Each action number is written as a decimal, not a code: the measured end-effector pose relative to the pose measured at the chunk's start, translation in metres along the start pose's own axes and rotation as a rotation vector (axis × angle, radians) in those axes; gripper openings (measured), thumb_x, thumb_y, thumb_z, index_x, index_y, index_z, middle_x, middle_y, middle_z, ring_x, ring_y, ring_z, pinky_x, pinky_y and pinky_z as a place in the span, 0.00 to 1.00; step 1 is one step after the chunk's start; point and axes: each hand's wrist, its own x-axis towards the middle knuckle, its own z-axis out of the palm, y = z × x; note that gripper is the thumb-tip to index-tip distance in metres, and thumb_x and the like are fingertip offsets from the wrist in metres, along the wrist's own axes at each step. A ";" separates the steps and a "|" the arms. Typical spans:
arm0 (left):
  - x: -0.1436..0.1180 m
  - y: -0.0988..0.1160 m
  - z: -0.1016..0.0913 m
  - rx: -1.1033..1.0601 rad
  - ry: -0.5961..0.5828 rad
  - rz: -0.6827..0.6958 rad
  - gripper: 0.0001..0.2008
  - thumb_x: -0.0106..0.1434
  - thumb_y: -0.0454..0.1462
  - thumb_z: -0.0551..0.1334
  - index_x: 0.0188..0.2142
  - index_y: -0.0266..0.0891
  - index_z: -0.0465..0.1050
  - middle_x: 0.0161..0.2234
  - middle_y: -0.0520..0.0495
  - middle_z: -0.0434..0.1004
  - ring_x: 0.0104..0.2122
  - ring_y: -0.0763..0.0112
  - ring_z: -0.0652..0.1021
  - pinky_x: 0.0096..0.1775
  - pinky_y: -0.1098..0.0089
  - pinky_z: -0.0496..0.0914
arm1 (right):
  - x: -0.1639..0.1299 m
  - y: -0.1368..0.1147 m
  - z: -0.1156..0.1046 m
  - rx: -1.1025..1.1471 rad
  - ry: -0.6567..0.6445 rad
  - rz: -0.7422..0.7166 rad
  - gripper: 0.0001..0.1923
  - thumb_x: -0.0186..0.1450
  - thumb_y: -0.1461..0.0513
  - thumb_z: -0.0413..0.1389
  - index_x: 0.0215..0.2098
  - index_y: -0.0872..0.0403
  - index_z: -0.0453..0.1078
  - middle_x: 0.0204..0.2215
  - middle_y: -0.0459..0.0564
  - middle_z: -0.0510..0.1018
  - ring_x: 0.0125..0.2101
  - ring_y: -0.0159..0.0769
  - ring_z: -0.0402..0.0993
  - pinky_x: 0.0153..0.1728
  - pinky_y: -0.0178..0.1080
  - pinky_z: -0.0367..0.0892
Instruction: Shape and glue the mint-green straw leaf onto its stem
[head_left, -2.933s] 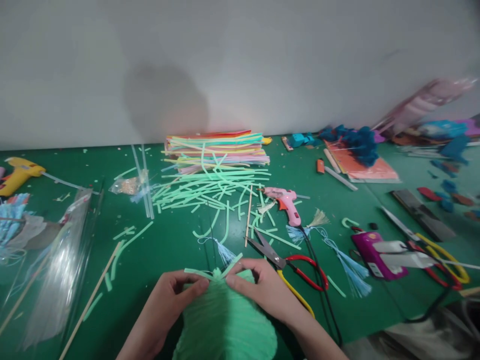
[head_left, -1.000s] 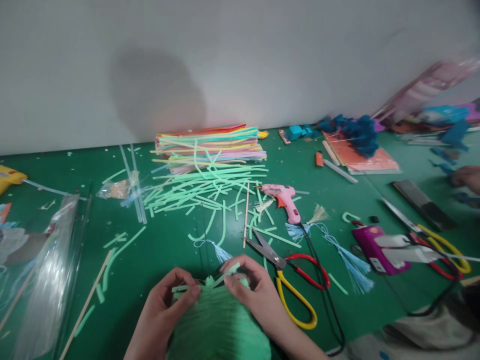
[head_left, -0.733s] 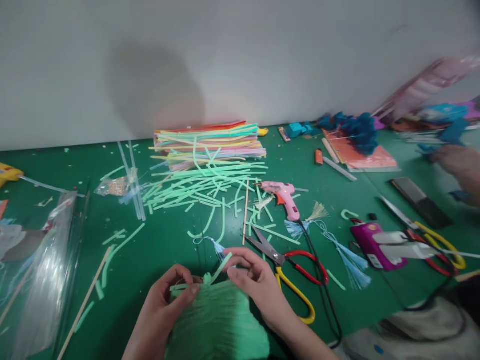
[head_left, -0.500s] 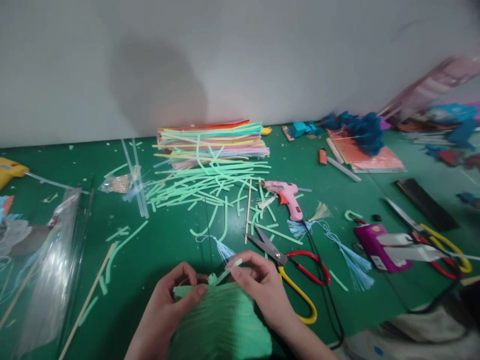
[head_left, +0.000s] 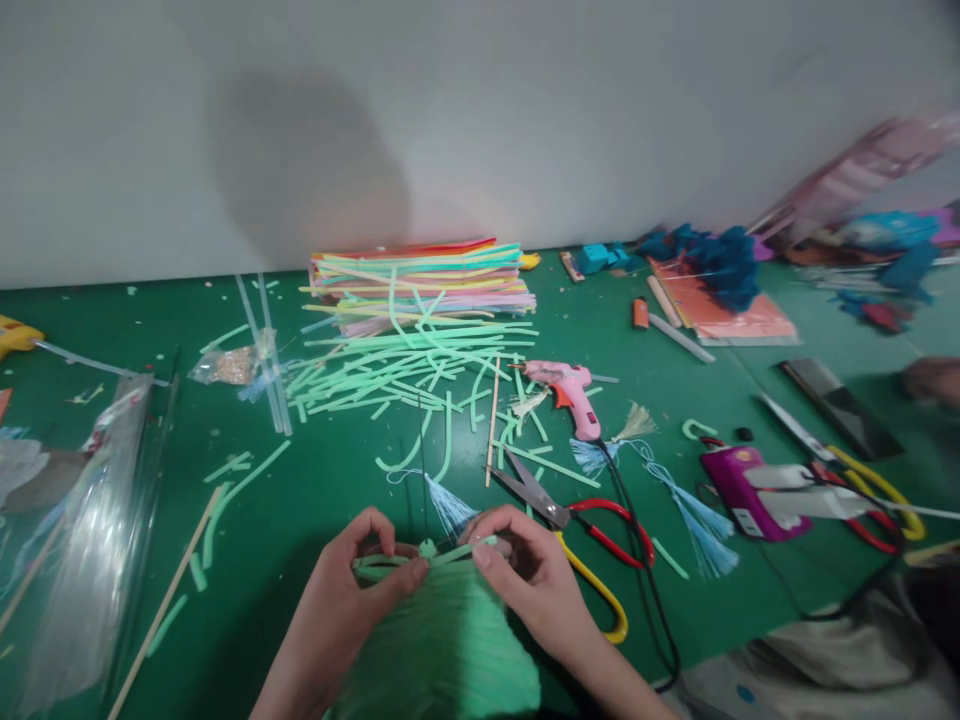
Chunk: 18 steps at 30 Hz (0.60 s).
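At the bottom middle is a green crinkled piece (head_left: 450, 655), like pleated paper or cloth, with thin green strips along its top edge. My left hand (head_left: 349, 590) is closed on that top edge, thumb pressing from the near side. My right hand (head_left: 532, 585) pinches a light green strip (head_left: 454, 552) between thumb and fingers at the right of the same edge. Between the hands sits a small green knot (head_left: 427, 549), and a thin dark wire (head_left: 422, 460) rises behind it. The fingertips on the far side are hidden.
Beyond lie loose green strips (head_left: 360, 380), a bundle of coloured strips (head_left: 420, 270) and a pink glue gun (head_left: 566, 385) with its cord. Open scissors (head_left: 551, 512) lie beside my right hand. A blue tassel (head_left: 450, 505) is just ahead. At right are a purple box (head_left: 742, 490) and more scissors (head_left: 877, 490).
The strip in my right hand now lies lower and flatter along the top edge. My left thumb has shifted slightly right. A blurred shape, perhaps a person's hand, appears at the right edge.
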 end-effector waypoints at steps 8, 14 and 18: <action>-0.001 0.003 0.003 0.066 0.022 0.034 0.20 0.44 0.46 0.73 0.30 0.43 0.66 0.33 0.47 0.81 0.32 0.63 0.77 0.30 0.70 0.70 | -0.003 -0.001 -0.009 -0.006 -0.025 0.151 0.16 0.61 0.50 0.62 0.34 0.54 0.70 0.18 0.39 0.60 0.19 0.26 0.51 0.21 0.32 0.47; 0.000 0.001 0.002 0.109 0.013 0.036 0.17 0.48 0.46 0.72 0.29 0.43 0.67 0.28 0.51 0.78 0.26 0.68 0.74 0.28 0.73 0.67 | 0.000 -0.004 -0.006 -0.010 -0.013 0.177 0.19 0.58 0.46 0.62 0.33 0.53 0.68 0.16 0.37 0.57 0.18 0.26 0.48 0.19 0.32 0.45; 0.001 -0.001 0.002 0.145 0.019 0.061 0.17 0.47 0.45 0.73 0.30 0.42 0.69 0.27 0.51 0.78 0.23 0.70 0.72 0.26 0.74 0.64 | 0.000 -0.005 -0.007 -0.028 -0.017 0.187 0.20 0.58 0.46 0.62 0.35 0.53 0.69 0.16 0.36 0.55 0.18 0.26 0.47 0.18 0.31 0.45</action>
